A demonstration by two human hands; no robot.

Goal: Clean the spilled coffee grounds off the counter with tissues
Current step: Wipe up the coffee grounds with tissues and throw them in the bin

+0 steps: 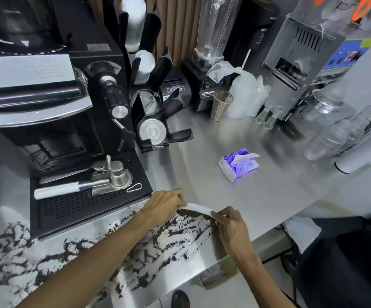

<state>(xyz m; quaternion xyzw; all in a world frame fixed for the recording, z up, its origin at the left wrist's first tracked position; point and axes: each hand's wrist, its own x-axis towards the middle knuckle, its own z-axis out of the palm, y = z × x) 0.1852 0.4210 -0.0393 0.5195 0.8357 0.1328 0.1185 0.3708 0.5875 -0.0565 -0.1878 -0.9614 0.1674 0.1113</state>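
Spill: coffee grounds (158,236), a dark streaked scatter over the steel counter (280,196), running from lower left of frame to lower centre, some lying against the front of the black drip tray (91,205). One tissue (199,208) is stretched as a narrow band along the upper right edge of the spill, with a heaped line of grounds directly below it. The left hand (164,205) pinches the sheet's left end between thumb and fingertips; the right hand (231,225) pinches the right end likewise, fingers curled. Held taut at both ends, presumably so the sheet works as a wide scraper. Contact of its lower edge with the counter: unclear, probably touching. The purple tissue pack (239,164), one sheet sticking up, sits right of centre, apart from the spill, so reachable and clean. Most grounds uncollected; task judged early.
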